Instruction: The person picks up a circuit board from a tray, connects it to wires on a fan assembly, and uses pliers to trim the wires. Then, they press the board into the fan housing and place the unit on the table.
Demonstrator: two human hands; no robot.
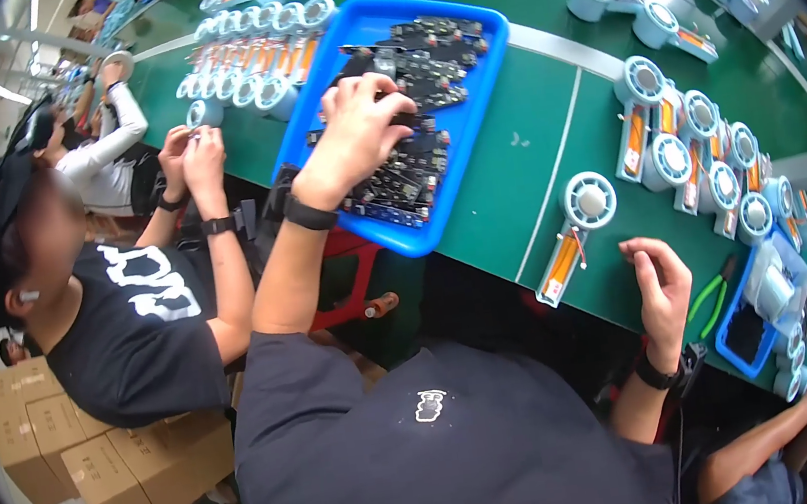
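Note:
My left hand [363,126] is over a blue tray [413,243], its bent fingers apart and touching or just above the black circuit boards [437,72] heaped there. I cannot make out anything in its grip. To the right, my right hand [662,286] hovers by the table's near edge with fingers loosely curved and nothing in them. Left of it lies a light blue handheld fan part [590,201]. Its round grille points up, and its opened handle shows an orange piece [562,258] and thin wires.
Fan parts stand in rows [263,53] behind the tray and in a cluster [703,150] at the right. Green-handled pliers [710,300] lie beside a small blue tray [747,361]. A co-worker [127,296] sits close on my left, near cardboard boxes [139,476]. Another person's arm [764,439] is at lower right.

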